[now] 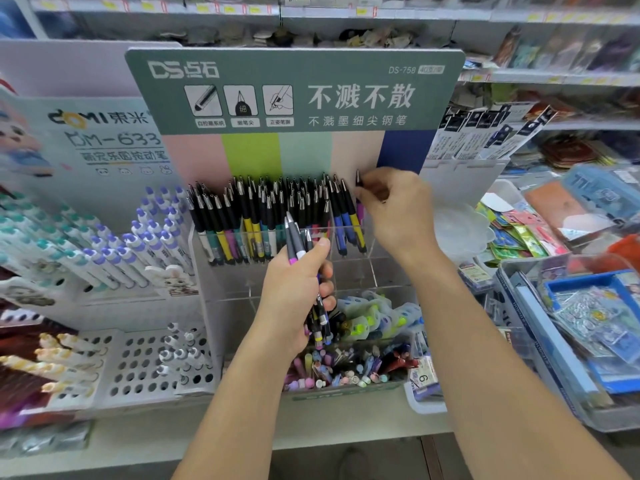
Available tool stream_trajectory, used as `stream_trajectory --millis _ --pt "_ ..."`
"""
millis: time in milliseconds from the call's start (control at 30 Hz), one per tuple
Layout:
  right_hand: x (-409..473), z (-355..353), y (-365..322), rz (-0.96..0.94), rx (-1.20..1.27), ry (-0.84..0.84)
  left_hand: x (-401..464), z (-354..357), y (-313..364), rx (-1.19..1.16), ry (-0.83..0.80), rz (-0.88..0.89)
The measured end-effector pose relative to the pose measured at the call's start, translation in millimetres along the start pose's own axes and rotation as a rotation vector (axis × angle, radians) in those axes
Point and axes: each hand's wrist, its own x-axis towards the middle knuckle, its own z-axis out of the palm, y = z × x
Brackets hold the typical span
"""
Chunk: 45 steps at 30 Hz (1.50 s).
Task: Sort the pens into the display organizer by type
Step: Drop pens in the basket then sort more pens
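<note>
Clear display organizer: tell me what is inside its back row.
The clear display organizer holds upright black-topped pens with yellow, blue, teal and pink barrels. The right hand hides the rightmost slot's contents.

A stationery shop is shown: price-tagged shelves [381, 12], branded pen display stands [294, 91] and bins of packaged goods [571, 306].

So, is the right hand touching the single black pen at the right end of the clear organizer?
Touching: the head view shows the right hand pinching the black pen.

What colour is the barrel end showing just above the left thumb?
Magenta pink, on a grey pen in the left hand; head view.
</note>
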Motion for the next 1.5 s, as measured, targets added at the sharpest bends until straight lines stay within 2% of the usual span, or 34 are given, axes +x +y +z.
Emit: stream_trajectory --millis 233,367,433,600,733,900,1167,1367,1500 --pt "-3.5 6.5 13.5 0.077 -0.012 -0.006 -0.2 -2.8 2.2 0.011 0.002 0.008" --pt "-10.1 -11.1 8.9 0.107 -0.081 0.04 -0.6 -3.2 5.2 -0.005 -0.01 0.007" --pt "-19.4 -24.0 -2.8 0.166 -0.039 0.046 -0.6 -2.3 6.3 0.004 -0.024 0.012" --pt "-48.1 -26.8 -33.8 0.439 0.336 -0.363 0.4 6.1 5.5 0.063 -0.113 0.01" --pt "-51.2 -24.2 -29.8 0.626 0.593 -0.417 -1.7 13.8 5.6 0.008 -0.173 -0.051" --pt "-55.1 -29.0 -26.3 0.704 0.688 -0.368 -3.0 20.2 5.2 -0.05 -0.2 -0.1" --pt "-61.3 -23.6 -36.0 0.676 0.706 -0.246 -2.6 30.6 -3.5 -0.12 0.028 -0.088" --pt "-47.3 -40.9 -37.8 0.352 0.67 0.12 0.3 16.3 -3.8 -0.038 0.109 0.005" --pt "-20.0 -50.1 -26.6 0.11 0.44 0.33 0.5 7.2 -2.0 -0.021 0.126 0.002"
